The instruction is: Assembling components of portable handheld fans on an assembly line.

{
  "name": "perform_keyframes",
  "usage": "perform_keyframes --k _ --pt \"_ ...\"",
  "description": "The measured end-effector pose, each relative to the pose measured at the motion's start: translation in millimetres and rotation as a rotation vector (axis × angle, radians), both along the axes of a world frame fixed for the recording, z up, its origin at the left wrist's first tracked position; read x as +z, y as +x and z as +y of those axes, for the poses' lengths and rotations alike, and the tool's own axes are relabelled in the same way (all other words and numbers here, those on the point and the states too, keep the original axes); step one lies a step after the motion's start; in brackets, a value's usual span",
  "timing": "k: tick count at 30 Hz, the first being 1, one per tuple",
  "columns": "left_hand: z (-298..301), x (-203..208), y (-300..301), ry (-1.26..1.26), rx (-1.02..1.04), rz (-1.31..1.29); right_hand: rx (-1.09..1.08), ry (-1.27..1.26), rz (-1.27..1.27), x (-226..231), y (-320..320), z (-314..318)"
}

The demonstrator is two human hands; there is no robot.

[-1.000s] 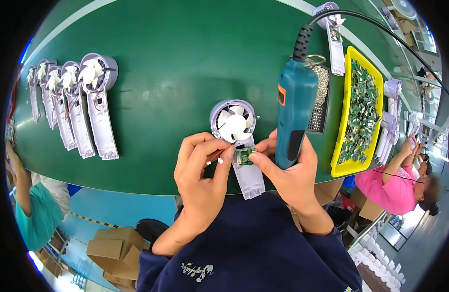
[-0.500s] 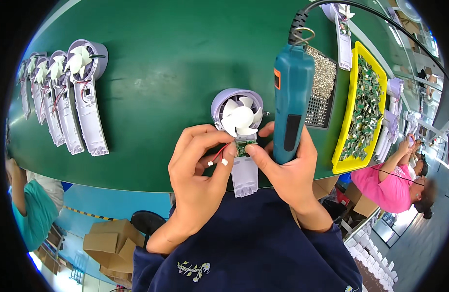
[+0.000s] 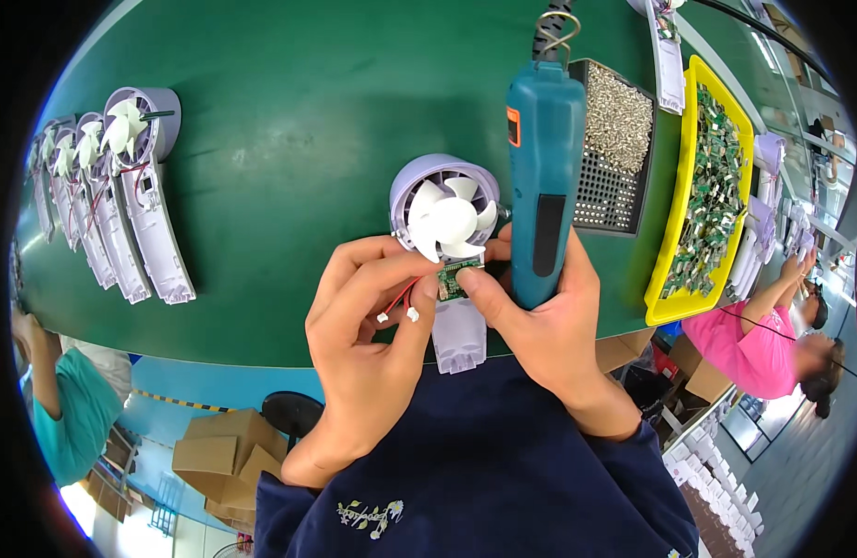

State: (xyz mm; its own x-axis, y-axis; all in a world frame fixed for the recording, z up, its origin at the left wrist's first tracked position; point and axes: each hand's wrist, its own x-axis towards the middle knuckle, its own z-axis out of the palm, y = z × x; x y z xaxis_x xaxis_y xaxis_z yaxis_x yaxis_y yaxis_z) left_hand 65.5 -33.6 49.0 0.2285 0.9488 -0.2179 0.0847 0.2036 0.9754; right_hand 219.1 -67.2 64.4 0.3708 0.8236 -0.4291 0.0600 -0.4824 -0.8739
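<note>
A lilac fan housing (image 3: 405, 200) with a white fan blade (image 3: 444, 219) lies in front of me, its handle shell (image 3: 459, 339) pointing toward my body. At the top of the shell sits a small green circuit board (image 3: 457, 282). My left hand (image 3: 368, 321) pinches the board's left edge between thumb and forefinger. Thin red and dark wires with white plugs (image 3: 412, 314) hang beside that thumb. My right hand (image 3: 549, 325) is wrapped round a teal electric screwdriver (image 3: 546, 167) held upright, while its thumb presses on the board. The screwdriver's tip is hidden.
Behind the screwdriver, a black tray (image 3: 610, 209) holds many small screws. Right of it stands a yellow bin (image 3: 658, 279) full of circuit boards. Several fan housings (image 3: 154, 223) line the left side. Co-workers sit at both sides; cardboard boxes (image 3: 224, 456) stand below left.
My view has shifted slightly. The screwdriver now sits a little further left relative to the screw tray, showing more of it. Both hands keep their places on the board.
</note>
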Motion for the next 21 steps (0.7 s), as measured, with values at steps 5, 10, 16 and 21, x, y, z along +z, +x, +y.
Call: perform_keyframes --k 5,10,16,21 --pt "-0.8 0.9 1.9 0.039 0.001 0.063 0.032 0.023 -0.051 -0.8 -0.1 0.3" --pt "-0.3 1.5 -0.6 0.009 -0.009 0.064 0.026 0.004 0.055 -1.0 3.7 -3.0" --pt "0.1 2.1 -2.8 0.001 -0.018 0.042 0.049 -0.016 0.013 0.2 3.1 0.8" --pt "1.0 8.1 -0.2 0.008 -0.067 0.076 0.042 0.01 -0.008 -2.0 2.0 0.8"
